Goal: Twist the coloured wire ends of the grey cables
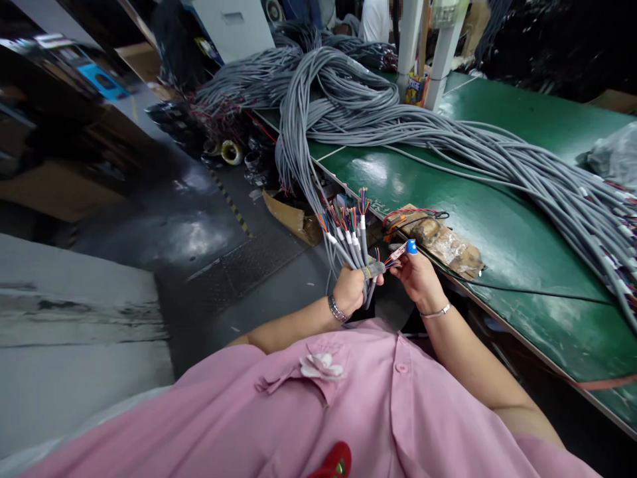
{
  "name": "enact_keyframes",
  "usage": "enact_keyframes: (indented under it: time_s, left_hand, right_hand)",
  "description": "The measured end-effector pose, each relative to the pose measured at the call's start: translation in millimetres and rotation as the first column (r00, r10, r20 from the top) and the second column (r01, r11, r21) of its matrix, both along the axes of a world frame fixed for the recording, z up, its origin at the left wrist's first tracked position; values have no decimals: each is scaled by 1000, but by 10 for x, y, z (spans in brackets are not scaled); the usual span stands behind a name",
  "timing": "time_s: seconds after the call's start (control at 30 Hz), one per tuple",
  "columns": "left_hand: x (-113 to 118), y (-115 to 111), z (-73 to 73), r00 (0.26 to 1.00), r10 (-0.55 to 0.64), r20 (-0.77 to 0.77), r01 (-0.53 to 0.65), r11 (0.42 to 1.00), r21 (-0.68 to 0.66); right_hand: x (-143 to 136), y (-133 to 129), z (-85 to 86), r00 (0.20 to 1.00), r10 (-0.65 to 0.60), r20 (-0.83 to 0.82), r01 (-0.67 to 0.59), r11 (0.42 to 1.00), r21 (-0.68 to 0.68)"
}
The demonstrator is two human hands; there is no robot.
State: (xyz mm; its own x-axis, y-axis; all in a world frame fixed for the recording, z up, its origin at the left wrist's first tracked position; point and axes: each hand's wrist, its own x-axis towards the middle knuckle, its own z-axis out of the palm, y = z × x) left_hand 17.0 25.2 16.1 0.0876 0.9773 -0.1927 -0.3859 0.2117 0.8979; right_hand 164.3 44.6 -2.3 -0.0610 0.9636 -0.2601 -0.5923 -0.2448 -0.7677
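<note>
My left hand [350, 290] is closed around several grey cables [354, 255]. Their ends fan upward, showing thin coloured wires [348, 219] above white bands. One cable end [375, 269] points right from the left fingers, its coloured wires spread toward my right hand [419, 279]. The right fingers pinch at these wires, beside a small pale strip with reddish marks [398, 253]. A blue cover [411, 246] sits on a right fingertip. The exact grip there is partly hidden.
A long heap of grey cables [348, 123] lies across the green table [368, 169] and hangs over its edge. Beside my right hand is a worn, taped block [440, 242] with wires. A cardboard piece [291, 216] and yellow tape roll [231, 153] are below left.
</note>
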Motion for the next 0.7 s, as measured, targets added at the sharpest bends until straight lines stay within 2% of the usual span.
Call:
enact_keyframes:
  time_s: [0.2, 0.4, 0.7]
  left_hand:
    - [2, 36, 5, 1000, 1, -2, -1, 1000, -21]
    - [20, 36, -41, 1000, -22, -3, 22, 1000, -3]
    - [29, 15, -68, 999, -46, -23, 46, 999, 10]
  right_hand:
    - [56, -35, 34, 997, -73, 36, 76, 994, -77]
    - [62, -47, 34, 993, -37, -108, 32, 998, -48]
    - [46, -66, -6, 990, -34, -135, 29, 999, -34]
